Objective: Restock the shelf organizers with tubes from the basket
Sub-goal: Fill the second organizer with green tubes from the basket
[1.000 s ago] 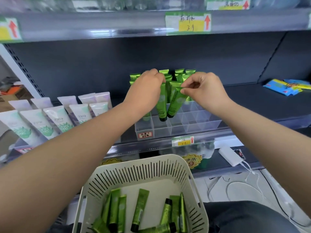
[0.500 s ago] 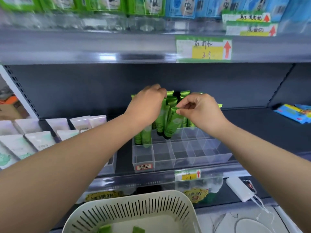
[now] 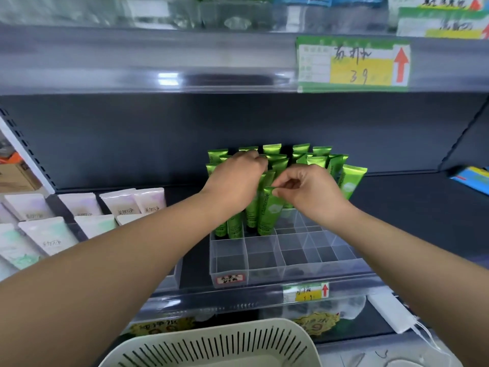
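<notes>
Change since a second ago: both tubes have gone lower, their caps now down inside the clear organizer (image 3: 277,256), where earlier they hung above it; the view has tipped up, so only the rim of the basket (image 3: 211,348) shows and its stock is out of sight. Meaning for the task, as a judgement: this pair is close to seated, the release not yet made, and the two front rows of cells stand bare, so many more trips to the basket remain. Right hand (image 3: 312,193): arm reaching in from lower right, wrist raised, thumb and forefinger pinched on the crimped top edge of the front tube (image 3: 268,215), which stands nearly upright, cap down, at the front of the filled rows; other fingers curled. Left hand (image 3: 234,181): arm in from lower left, back of the hand to the camera, fingers bent forward and closed over the top of a second tube (image 3: 252,213) just behind and left of the first; the exact grip is hidden. Stocked tubes (image 3: 352,181): crowded upright in the rear cells. Pale tubes (image 3: 45,234): left, apart, untouched.
</notes>
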Tool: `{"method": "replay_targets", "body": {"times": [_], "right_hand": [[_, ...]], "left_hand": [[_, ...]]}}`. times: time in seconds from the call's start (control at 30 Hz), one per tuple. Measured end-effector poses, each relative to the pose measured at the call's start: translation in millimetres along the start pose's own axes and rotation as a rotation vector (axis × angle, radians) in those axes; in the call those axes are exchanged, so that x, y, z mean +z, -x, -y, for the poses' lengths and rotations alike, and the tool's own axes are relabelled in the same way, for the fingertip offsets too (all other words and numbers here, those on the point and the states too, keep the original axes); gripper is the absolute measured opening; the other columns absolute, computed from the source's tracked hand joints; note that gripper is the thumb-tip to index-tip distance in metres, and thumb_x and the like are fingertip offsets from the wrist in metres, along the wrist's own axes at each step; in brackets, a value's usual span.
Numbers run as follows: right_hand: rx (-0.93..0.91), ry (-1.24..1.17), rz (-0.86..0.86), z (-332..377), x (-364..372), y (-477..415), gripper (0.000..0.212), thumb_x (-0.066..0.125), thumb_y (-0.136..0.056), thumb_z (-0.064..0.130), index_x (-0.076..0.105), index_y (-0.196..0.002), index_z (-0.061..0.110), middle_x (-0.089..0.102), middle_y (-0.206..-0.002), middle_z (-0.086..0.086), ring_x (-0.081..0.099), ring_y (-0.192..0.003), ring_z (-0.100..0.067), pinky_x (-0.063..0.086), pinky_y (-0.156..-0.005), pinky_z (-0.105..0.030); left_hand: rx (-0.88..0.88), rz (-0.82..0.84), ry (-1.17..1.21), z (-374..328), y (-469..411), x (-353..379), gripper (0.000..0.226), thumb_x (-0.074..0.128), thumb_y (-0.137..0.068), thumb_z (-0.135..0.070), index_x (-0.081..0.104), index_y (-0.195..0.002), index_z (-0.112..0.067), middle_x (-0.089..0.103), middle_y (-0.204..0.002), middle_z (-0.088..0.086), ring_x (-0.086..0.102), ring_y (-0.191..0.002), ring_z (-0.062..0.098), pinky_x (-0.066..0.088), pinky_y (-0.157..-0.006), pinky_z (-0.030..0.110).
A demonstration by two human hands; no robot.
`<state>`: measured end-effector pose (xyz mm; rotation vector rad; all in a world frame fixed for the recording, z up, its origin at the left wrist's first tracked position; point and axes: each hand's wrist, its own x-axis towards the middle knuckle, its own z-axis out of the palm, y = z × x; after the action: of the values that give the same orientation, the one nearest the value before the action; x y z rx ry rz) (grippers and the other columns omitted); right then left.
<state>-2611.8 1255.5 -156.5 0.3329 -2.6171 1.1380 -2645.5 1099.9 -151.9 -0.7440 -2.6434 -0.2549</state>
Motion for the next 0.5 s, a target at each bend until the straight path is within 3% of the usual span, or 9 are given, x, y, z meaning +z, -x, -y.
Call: {"method": "replay_targets", "body": {"times": [0.17, 0.5], "right_hand": [[0.000, 0.033, 0.008, -5.0, 7.3, -1.4, 0.008, 0.071, -0.078, 0.005, 0.072, -0.077, 0.013, 0.059, -0.066, 0.011, 0.049, -0.057, 0.003, 0.039, -0.058, -0.004], [0.000, 0.054, 0.020, -9.3, 17.3, -1.4, 0.009, 0.067, -0.081, 0.005, 0.073, -0.085, 0.011, 0.060, -0.075, 0.005, 0.050, -0.063, 0.001, 0.037, -0.060, -0.003]], "left_hand": [[0.006, 0.054, -0.014, 0.9, 2.4, 9.1, 0.030, 0.055, -0.085, 0.000, 0.058, -0.113, -0.011, 0.054, -0.115, 0.005, 0.055, -0.104, 0.027, 0.051, -0.080, 0.044], [0.037, 0.038, -0.014, 4.3, 4.1, 16.2, 0.030, 0.051, -0.086, 0.001, 0.059, -0.113, -0.009, 0.056, -0.111, 0.006, 0.056, -0.099, 0.025, 0.050, -0.079, 0.041]]}}
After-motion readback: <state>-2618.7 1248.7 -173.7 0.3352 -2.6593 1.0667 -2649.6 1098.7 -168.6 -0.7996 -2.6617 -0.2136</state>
